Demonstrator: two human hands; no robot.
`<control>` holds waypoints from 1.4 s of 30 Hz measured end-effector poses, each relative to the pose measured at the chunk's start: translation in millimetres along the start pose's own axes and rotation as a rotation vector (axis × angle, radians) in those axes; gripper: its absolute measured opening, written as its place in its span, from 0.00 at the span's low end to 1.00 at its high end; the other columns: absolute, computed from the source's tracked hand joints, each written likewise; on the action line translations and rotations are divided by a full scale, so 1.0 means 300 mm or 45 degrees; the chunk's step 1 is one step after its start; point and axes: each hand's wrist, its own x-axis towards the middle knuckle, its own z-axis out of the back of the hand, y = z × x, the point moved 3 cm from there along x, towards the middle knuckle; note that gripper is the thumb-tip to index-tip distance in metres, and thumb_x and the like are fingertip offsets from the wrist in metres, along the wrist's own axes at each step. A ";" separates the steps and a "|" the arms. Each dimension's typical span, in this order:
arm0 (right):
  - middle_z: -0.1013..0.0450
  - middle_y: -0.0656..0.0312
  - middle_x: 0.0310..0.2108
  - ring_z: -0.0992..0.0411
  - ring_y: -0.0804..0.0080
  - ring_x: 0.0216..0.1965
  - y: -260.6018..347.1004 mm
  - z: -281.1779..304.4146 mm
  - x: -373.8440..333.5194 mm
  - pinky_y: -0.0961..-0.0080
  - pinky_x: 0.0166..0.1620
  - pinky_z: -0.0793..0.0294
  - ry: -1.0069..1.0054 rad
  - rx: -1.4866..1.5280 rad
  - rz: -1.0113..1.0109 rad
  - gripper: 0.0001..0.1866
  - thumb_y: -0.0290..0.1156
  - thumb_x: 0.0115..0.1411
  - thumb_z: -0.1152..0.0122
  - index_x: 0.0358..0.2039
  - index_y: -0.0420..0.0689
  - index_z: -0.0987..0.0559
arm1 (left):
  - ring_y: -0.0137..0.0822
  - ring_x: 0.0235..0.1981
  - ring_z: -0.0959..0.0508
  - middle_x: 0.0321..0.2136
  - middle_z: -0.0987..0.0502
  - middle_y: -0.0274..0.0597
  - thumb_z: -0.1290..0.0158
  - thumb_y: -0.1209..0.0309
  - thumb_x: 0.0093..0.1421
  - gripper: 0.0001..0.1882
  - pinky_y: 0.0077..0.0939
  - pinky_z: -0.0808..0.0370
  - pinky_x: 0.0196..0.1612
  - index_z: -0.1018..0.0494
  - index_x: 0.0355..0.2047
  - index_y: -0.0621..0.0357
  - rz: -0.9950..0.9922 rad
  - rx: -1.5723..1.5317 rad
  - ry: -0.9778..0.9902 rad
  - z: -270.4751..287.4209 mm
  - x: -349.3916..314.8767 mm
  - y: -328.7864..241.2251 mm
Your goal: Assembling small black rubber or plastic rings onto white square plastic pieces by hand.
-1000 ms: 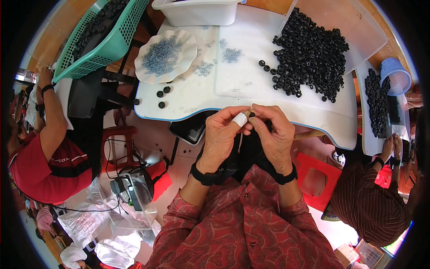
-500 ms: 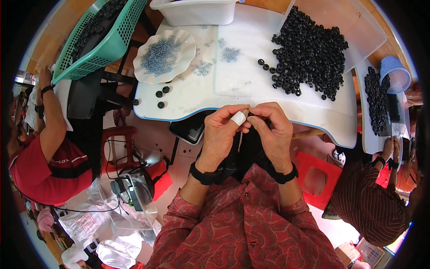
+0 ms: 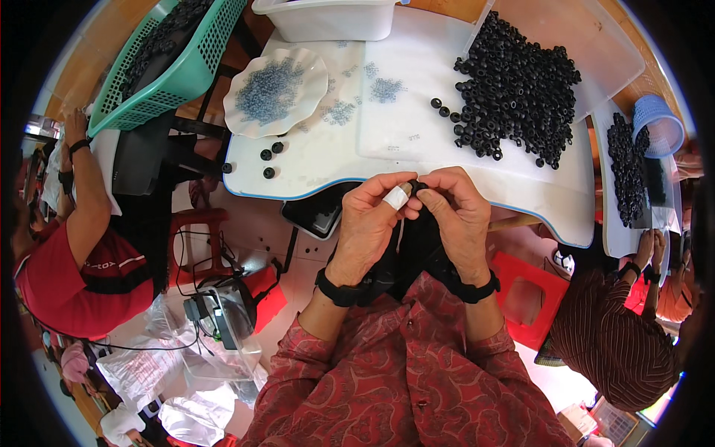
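Note:
A small black round part (image 3: 420,186) is pinched between the fingertips of both my hands, just off the table's near edge. My left hand (image 3: 366,235) is closed on it from the left, with a white wrap (image 3: 397,197) around one digit. From the right, my right hand (image 3: 460,227) grips the same part with thumb and fingers. The fingers hide much of the part. A large heap of black ring-shaped parts (image 3: 514,89) lies on the white table (image 3: 320,167) at the right. A scalloped white plate (image 3: 316,97) at the left holds small, clear bluish rings (image 3: 268,89).
Loose black parts (image 3: 269,173) sit near the table's left edge. A white tub (image 3: 328,21) and a translucent bin (image 3: 603,45) stand at the back. A green basket (image 3: 134,112) is far left. Co-workers sit on both sides; a red stool (image 3: 529,298) stands at right.
The black part shows more plainly between my fingertips now. My right fingers have shifted slightly; both hands stay in nearly the same place.

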 end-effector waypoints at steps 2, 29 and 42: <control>0.28 0.63 0.37 0.26 0.79 0.36 0.002 -0.002 0.000 0.84 0.40 0.26 0.003 -0.002 -0.007 0.06 0.15 0.58 0.41 0.37 0.35 0.23 | 0.29 0.33 0.21 0.36 0.21 0.43 0.50 0.78 0.65 0.12 0.20 0.22 0.37 0.25 0.48 0.68 0.001 -0.018 0.011 0.002 0.002 0.001; 0.25 0.62 0.36 0.25 0.77 0.37 -0.017 0.015 -0.006 0.83 0.42 0.26 -0.057 0.065 0.006 0.09 0.15 0.57 0.38 0.38 0.36 0.20 | 0.27 0.31 0.21 0.35 0.20 0.43 0.48 0.79 0.64 0.11 0.18 0.22 0.36 0.24 0.46 0.66 -0.072 0.177 -0.035 -0.013 -0.003 -0.010; 0.28 0.61 0.36 0.24 0.76 0.34 0.011 0.006 0.004 0.81 0.40 0.24 0.038 0.152 -0.055 0.08 0.14 0.57 0.40 0.37 0.34 0.23 | 0.28 0.31 0.20 0.36 0.20 0.44 0.49 0.79 0.65 0.12 0.19 0.21 0.36 0.25 0.47 0.68 -0.071 0.067 -0.052 -0.017 -0.015 -0.012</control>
